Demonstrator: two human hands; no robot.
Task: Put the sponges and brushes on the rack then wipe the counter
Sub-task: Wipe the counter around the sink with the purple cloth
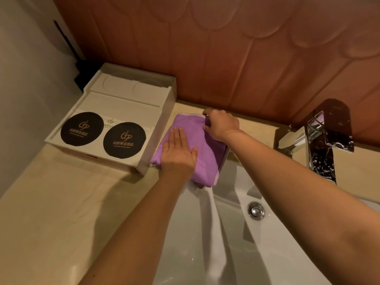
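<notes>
One purple cloth lies on the desk: left hand flat on it, right hand pinching its edge; two black coasters nearby.

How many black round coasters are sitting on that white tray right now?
2. The left coaster lies at the white tray's front left; the right coaster lies beside it, nearer the purple cloth. None looks hidden.

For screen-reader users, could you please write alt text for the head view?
The left hand presses on a purple cloth by a white sink; the right hand pinches the cloth's far edge. A white tray stands alongside.
</notes>
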